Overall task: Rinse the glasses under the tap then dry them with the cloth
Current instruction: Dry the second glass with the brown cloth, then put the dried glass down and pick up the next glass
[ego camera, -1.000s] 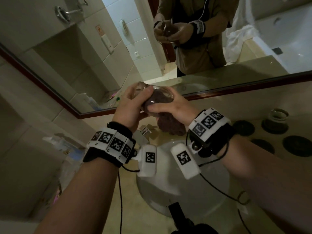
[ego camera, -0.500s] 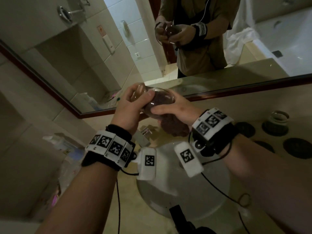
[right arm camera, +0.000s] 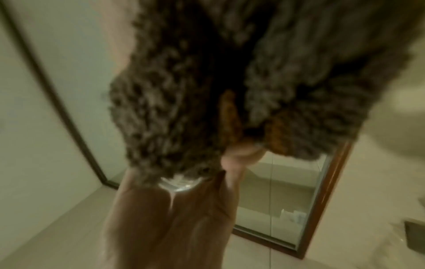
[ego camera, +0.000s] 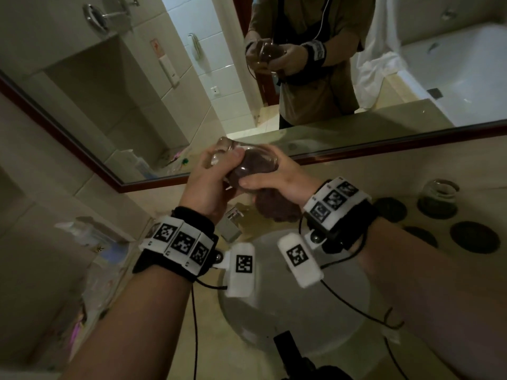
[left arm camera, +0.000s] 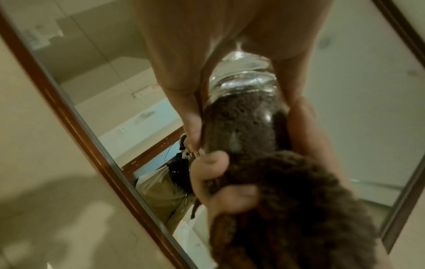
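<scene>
My left hand (ego camera: pixel 204 185) is wrapped round the base end of the glass (ego camera: pixel 247 164), thumb over the top, holding it on its side. My right hand (ego camera: pixel 277 179) grips the glass's open end, fingers curled on the brown cloth (ego camera: pixel 275 207) stuffed inside it; the rest of the cloth hangs out beneath that hand. I hold the glass above the sink (ego camera: pixel 296 325), just in front of the mirror (ego camera: pixel 137 105). To the right of the sink, a second glass (ego camera: pixel 439 196) stands on a dark coaster, with more coasters (ego camera: pixel 473 237) beside it
</scene>
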The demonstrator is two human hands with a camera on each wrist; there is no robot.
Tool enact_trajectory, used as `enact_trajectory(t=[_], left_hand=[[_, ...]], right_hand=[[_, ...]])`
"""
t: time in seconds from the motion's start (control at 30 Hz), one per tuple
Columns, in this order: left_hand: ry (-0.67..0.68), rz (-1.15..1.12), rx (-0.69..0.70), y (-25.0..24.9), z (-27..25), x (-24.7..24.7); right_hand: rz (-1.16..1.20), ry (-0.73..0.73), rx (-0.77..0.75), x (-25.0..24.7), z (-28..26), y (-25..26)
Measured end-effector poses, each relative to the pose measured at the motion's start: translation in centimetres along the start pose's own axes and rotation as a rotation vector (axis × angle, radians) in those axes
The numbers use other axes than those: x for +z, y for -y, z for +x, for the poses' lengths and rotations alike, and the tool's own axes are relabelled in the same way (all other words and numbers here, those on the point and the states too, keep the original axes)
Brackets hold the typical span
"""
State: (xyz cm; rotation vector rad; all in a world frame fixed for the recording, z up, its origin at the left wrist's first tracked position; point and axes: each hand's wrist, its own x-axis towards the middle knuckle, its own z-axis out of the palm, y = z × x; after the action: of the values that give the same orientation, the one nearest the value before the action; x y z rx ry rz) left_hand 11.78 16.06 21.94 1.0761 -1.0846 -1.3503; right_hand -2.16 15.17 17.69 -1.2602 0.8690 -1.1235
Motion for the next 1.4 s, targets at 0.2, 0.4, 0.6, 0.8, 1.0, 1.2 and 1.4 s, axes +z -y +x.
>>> enact_trajectory(t=[0.2,0.4,0.6,0.8,1.0,1.2,1.4], left_hand=[[-0.023,0.092,0.0,-0.5,0.4,-1.2],[-0.034,0.176,0.006,-0.4,2.0,-2.8],[-0.109,0.145,0.025,-0.4,3.8,-5.2],[0.037,0.104,-0.104,0.3,4.5,-5.0],[0.115,0.069,-0.172,2.4,5.1,-1.9],[0.306,-0.052,-0.394,4.5,4.4,3.0],[0.295,0.108,-0.361,6.8,3.6,9.8]], right_hand=[[-0.007,0.005,-0.008,0.1,0.6,-0.3],[-0.118,-0.085,0.004,0.7,0.7,-1.3],[-0.22,-0.209,0.01,0.4,-0.6,-1.3],[-0.297,-0.389,0.012,0.3,-2.1,-1.3],[-0.441,-0.648,0.04,-1.5,-3.8,-2.7],[-0.517,-0.805,0.05,-5.1,-7.1,-2.7],[-0.489,-0.877,0.055,-10.9,-11.6,-1.3]])
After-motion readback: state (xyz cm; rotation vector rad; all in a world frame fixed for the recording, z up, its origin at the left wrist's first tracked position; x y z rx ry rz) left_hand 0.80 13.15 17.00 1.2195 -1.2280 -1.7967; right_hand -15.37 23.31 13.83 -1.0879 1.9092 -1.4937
